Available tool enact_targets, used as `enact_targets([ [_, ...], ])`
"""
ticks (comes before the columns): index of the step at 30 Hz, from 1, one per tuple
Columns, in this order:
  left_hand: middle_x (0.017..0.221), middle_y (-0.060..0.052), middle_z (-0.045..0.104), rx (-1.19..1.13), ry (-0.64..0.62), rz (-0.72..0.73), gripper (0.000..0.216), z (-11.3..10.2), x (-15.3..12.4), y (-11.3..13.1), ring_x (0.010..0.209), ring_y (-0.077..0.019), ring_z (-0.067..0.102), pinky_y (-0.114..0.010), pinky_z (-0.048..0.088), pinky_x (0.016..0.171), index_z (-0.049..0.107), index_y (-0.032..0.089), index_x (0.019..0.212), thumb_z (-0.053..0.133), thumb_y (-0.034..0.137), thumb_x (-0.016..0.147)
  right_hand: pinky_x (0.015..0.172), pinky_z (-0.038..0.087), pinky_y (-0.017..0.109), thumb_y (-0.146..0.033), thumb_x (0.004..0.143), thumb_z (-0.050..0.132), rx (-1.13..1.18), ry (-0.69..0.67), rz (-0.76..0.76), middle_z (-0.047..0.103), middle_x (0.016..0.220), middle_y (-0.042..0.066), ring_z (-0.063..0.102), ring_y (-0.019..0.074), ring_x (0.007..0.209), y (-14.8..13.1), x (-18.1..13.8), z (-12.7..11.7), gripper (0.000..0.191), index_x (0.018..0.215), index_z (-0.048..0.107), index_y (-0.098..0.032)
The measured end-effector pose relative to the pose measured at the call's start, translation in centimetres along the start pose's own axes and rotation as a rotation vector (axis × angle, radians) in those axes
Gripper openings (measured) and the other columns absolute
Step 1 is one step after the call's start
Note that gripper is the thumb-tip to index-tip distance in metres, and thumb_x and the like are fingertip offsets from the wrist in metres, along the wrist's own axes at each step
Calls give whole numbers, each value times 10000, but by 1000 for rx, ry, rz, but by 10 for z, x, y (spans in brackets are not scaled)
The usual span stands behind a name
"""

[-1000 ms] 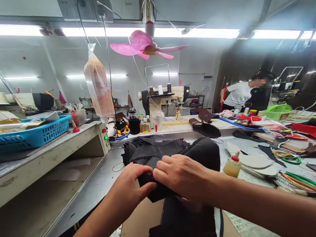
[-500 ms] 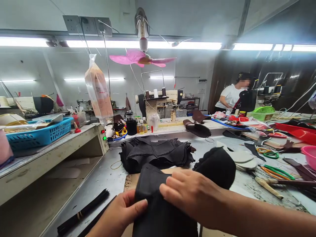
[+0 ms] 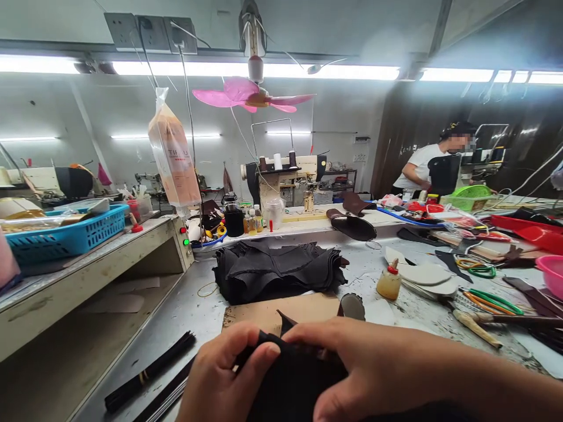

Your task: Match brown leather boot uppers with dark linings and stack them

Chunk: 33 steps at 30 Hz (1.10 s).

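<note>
A black leather-like piece is held low in front of me, its lower part cut off by the frame. My left hand pinches its upper left edge between thumb and fingers. Across its upper right side, my right hand grips with fingers over the top and thumb below; some of those fingertips are hidden. Just beyond lies a tan board, with a dark pointed flap rising behind my hands. Further back sits a thick stack of black cut pieces.
A glue bottle with a red cap and white rounded pieces lie to the right, near a hammer. Bundled black strips lie left. A sewing machine stands behind; a pink fan hangs above. A co-worker is at right.
The black piece has been lowered and turned toward me, with both hands shifting down around its upper edge. The glue bottle and more of the board have come into sight.
</note>
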<state>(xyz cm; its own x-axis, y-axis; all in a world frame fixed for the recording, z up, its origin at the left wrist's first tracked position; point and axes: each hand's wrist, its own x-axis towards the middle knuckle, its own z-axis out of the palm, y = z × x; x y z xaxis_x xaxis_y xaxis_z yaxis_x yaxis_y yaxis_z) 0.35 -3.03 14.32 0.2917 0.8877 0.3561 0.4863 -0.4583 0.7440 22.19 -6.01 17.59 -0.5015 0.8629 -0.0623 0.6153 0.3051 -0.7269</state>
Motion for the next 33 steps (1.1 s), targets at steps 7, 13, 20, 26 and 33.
enact_targets([
  [7, 985, -37, 711, -497, -368, -268, 493, 35, 8, -22, 888, -217, 651, -301, 506, 777, 574, 216, 1173, 684, 342, 710, 483, 351, 169, -224, 849, 550, -80, 187, -67, 638, 640, -60, 524, 100, 536, 18, 4, -2, 161, 785, 698, -228],
  [13, 583, -19, 657, -760, -481, -645, 499, 74, 2, -47, 489, -149, 604, -256, 456, 516, 619, 145, 757, 727, 603, 590, 571, 432, 242, -146, 883, 456, -811, 651, -160, 679, 761, 62, 611, 165, 630, 27, -10, -7, 207, 860, 662, -157],
  [20, 620, -18, 669, -1106, -344, -691, 429, 78, 8, -8, 609, -153, 605, -257, 489, 646, 679, 151, 687, 795, 525, 512, 552, 506, 294, -131, 915, 375, -983, 627, -472, 702, 1015, 181, 660, 206, 683, 48, -14, 41, 315, 1115, 601, -43],
  [26, 661, -33, 687, -644, -503, -455, 526, 53, 19, -24, 708, -189, 625, -266, 473, 697, 723, 162, 740, 613, 675, 691, 624, 517, 243, -244, 857, 513, -234, 538, -29, 703, 750, 24, 656, 172, 677, 68, -50, 5, 169, 822, 670, -193],
  [33, 893, -81, 739, -481, -562, -701, 467, 60, 61, -127, 890, -235, 644, -304, 461, 840, 733, 157, 834, 773, 533, 559, 702, 544, 280, -373, 651, 723, 779, 228, 721, 736, 865, 44, 691, 228, 816, 182, -89, -3, 311, 883, 662, -176],
])
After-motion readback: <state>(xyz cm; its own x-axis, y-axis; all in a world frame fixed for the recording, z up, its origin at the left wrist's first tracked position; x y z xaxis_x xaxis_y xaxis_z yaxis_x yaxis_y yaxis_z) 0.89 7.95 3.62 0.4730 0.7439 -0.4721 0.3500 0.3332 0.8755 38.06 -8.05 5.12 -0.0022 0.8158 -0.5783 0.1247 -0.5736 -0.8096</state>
